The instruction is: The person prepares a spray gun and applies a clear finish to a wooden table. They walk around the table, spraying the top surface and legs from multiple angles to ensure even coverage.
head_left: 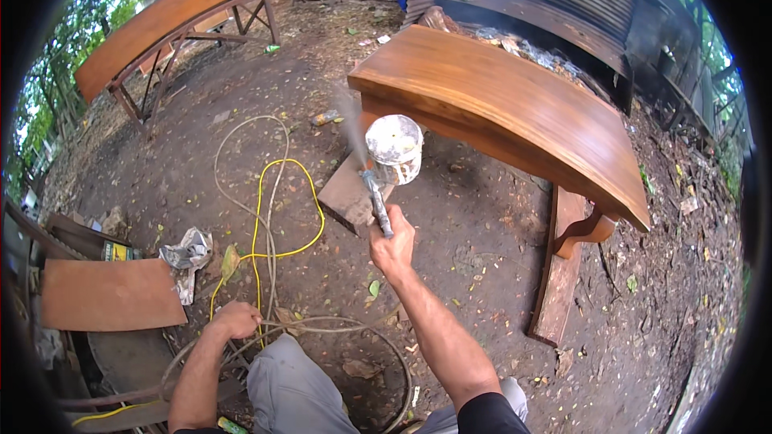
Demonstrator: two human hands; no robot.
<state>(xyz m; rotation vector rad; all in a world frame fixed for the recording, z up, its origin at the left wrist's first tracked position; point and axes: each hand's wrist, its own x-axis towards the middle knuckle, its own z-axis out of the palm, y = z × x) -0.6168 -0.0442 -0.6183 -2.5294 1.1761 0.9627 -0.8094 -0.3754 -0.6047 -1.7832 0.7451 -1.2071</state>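
My right hand (392, 243) is wrapped round a metallic spray gun (376, 201), held out in front of me. A pale mist (352, 124) streams from its tip toward the far left. Just beyond the gun, a paint-splashed white bucket (394, 149) stands at the end of a flat block (350, 193). Near my knee, my left hand (236, 320) is closed on a beige hose (322, 321), whose loops run across the ground. To the right of the gun is a glossy brown wooden tabletop (507, 96) with a curved leg (591, 229), resting on a plank (559, 273).
A yellow cord (322, 217) tangles with the hose on the dirt ground. A long brown board (177, 20) lies on trestles at the far left. At the near left are a brown panel (112, 295) and crumpled foil-like sheet (187, 251). Corrugated metal (539, 0) stands behind the tabletop.
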